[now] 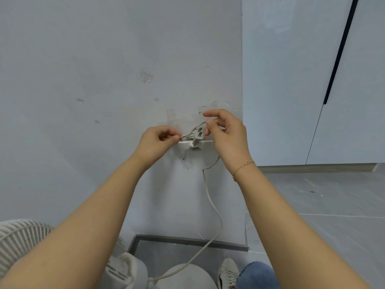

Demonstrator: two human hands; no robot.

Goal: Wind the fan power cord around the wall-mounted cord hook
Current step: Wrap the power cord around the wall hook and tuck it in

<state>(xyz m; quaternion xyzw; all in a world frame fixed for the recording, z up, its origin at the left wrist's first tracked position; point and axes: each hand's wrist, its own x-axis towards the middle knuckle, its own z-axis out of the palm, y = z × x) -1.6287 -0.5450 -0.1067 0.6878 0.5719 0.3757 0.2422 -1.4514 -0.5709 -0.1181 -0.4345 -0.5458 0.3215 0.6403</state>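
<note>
A white cord hook (205, 144) is fixed to the pale wall at about hand height. The fan's grey-white power cord (214, 207) runs up from the fan base to the hook, and its plug (198, 134) stands on top of the hook. My left hand (155, 142) pinches a thin stretch of cord just left of the plug. My right hand (226, 135) pinches the cord beside the plug, its fingers curled above the hook's right end. The wound part under the plug is mostly hidden.
The white fan's grille (18, 236) is at the lower left and its round base (187, 276) is on the floor below. My shoe (228, 273) and jeans leg stand to the right of the base. A wall corner (242, 80) runs just right of the hook.
</note>
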